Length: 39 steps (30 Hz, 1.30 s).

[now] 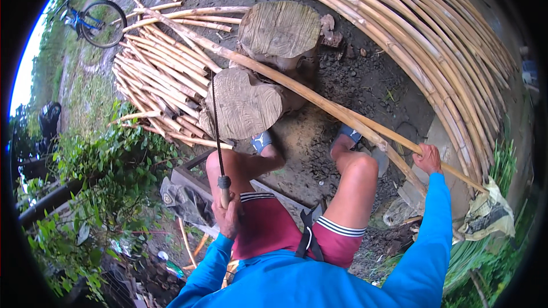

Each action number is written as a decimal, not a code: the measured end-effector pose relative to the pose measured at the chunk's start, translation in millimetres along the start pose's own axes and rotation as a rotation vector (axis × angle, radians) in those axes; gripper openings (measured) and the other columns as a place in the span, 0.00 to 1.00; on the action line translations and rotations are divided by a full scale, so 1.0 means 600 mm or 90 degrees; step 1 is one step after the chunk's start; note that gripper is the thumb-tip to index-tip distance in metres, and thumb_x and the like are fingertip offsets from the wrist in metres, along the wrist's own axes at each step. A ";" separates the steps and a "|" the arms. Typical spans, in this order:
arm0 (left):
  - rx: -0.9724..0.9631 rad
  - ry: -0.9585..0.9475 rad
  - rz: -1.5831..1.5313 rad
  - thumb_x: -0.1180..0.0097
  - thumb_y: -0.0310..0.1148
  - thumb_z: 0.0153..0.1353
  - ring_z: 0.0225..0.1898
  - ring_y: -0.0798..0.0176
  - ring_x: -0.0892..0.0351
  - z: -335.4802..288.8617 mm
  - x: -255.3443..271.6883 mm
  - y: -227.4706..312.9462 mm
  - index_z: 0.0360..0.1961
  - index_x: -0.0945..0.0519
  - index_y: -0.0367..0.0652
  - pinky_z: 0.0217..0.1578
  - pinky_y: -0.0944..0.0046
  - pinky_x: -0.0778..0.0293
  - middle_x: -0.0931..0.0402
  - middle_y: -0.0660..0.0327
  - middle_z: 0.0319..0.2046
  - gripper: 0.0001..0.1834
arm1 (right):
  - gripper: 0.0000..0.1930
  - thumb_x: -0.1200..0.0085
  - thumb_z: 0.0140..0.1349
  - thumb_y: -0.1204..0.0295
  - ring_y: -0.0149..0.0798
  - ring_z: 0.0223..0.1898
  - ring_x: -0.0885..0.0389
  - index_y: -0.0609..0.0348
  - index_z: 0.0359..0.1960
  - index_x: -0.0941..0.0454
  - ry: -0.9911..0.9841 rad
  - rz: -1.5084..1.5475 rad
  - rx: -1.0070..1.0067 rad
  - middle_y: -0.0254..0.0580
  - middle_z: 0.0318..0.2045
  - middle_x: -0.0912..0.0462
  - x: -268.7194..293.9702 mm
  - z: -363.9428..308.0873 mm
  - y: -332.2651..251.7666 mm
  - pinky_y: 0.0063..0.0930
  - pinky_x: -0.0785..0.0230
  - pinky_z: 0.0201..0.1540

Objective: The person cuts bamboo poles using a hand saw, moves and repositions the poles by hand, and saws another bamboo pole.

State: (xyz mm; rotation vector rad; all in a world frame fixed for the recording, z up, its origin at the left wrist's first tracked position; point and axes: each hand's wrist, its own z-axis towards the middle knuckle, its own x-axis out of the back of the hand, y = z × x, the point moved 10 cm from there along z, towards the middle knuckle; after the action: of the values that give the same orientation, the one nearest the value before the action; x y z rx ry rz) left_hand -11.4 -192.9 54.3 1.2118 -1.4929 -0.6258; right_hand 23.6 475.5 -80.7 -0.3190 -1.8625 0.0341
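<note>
My left hand (227,217) is closed round the pale handle of a machete (216,120), whose long dark blade looks thin, seen almost edge-on. The blade points away from me, past the left side of the nearer wooden stump (242,105). At the right, my right hand (428,158) grips a bamboo pole (394,136) near its near end. A second bamboo pole (402,166) runs close beside it and ends below that hand. Together they slant up to the left across the stumps; where they overlap, I cannot tell them apart.
Beyond the nearer stump stands another wooden stump (279,28). Cut bamboo pieces (162,74) lie piled at the left. Long bamboo poles (422,51) curve along the right. A bicycle (94,23) is at the far left, leafy plants (97,177) nearer. A pale sack (491,214) lies right.
</note>
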 end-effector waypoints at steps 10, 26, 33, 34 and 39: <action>-0.027 -0.007 0.011 0.42 0.31 0.60 0.15 0.70 0.30 -0.004 -0.019 0.039 0.30 0.26 0.35 0.18 0.67 0.35 0.29 0.64 0.16 0.10 | 0.14 0.36 0.48 0.67 0.55 0.45 0.25 0.62 0.31 0.26 -0.032 0.051 -0.026 0.50 0.36 0.26 0.008 0.117 -0.106 0.49 0.30 0.48; -0.008 0.010 -0.065 0.42 0.31 0.60 0.15 0.69 0.29 -0.007 0.012 0.007 0.30 0.26 0.35 0.19 0.65 0.34 0.30 0.62 0.15 0.09 | 0.18 0.38 0.57 0.57 0.54 0.32 0.15 0.63 0.31 0.21 -0.103 0.210 -0.039 0.51 0.25 0.16 -0.065 0.114 -0.302 0.45 0.25 0.36; -0.044 0.008 -0.039 0.43 0.30 0.59 0.16 0.68 0.29 -0.006 0.021 0.014 0.30 0.27 0.35 0.20 0.65 0.34 0.31 0.62 0.16 0.08 | 0.15 0.38 0.53 0.61 0.61 0.32 0.17 0.63 0.26 0.20 -0.011 0.148 0.006 0.57 0.26 0.17 -0.025 0.106 -0.312 0.47 0.25 0.36; -0.043 0.011 -0.041 0.43 0.30 0.59 0.16 0.68 0.29 -0.006 0.024 0.010 0.30 0.27 0.35 0.20 0.65 0.34 0.31 0.62 0.16 0.08 | 0.14 0.38 0.52 0.62 0.59 0.31 0.17 0.63 0.27 0.20 0.005 0.157 0.007 0.56 0.26 0.17 -0.001 0.096 -0.321 0.47 0.25 0.37; -0.014 0.004 -0.086 0.48 0.36 0.61 0.16 0.70 0.30 -0.009 0.023 0.005 0.33 0.27 0.35 0.18 0.69 0.34 0.30 0.63 0.17 0.12 | 0.14 0.39 0.50 0.62 0.58 0.32 0.16 0.63 0.28 0.19 0.047 0.118 -0.016 0.56 0.26 0.17 0.104 0.054 -0.329 0.46 0.24 0.37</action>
State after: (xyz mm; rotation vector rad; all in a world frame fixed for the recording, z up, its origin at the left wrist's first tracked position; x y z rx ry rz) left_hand -6.6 -203.5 64.1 1.3046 -1.4038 -0.7257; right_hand -63.8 304.9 3.6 -0.5026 -1.7569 0.1244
